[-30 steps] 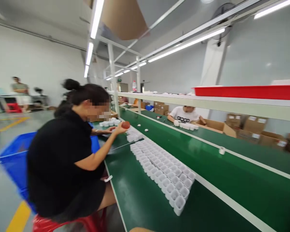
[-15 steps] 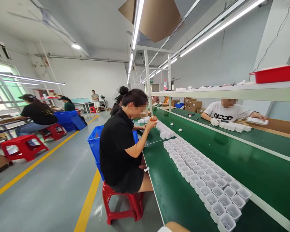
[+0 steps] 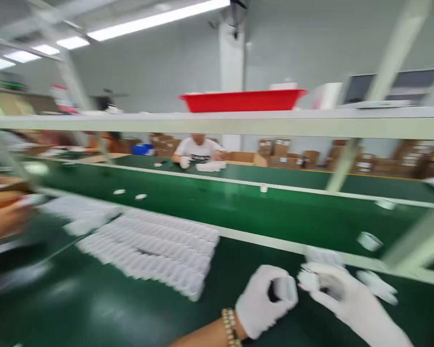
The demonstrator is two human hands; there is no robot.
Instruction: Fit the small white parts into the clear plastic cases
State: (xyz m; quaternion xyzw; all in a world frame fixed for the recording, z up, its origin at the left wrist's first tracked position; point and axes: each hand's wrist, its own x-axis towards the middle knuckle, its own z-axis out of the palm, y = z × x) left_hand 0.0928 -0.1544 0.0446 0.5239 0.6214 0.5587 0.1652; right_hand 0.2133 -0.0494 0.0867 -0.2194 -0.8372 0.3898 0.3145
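My left hand (image 3: 262, 301), in a white glove with a beaded bracelet at the wrist, is closed around a small white plastic cup (image 3: 286, 289), tilted toward the right. My right hand (image 3: 341, 294), also gloved in white, is just right of it with its fingers curled round a small white piece (image 3: 309, 279), which motion blurs. Behind the right hand stand more white cups (image 3: 323, 256), and a white bundle (image 3: 377, 286) lies beside it. To the left, white cups (image 3: 155, 246) stand in close rows on the green table (image 3: 104, 308).
A shelf (image 3: 217, 125) spans above the table and bears a red tray (image 3: 242, 100). Slanted posts (image 3: 343, 166) rise from the bench. Small white pieces (image 3: 140, 196) lie on the green strip. A co-worker (image 3: 198, 149) sits opposite; another person's hand (image 3: 3, 217) is at far left.
The view has swung to the right, from the aisle and the seated co-worker to the bench ahead. Both my gloved hands are now in sight with white parts; the cup rows have shifted left.
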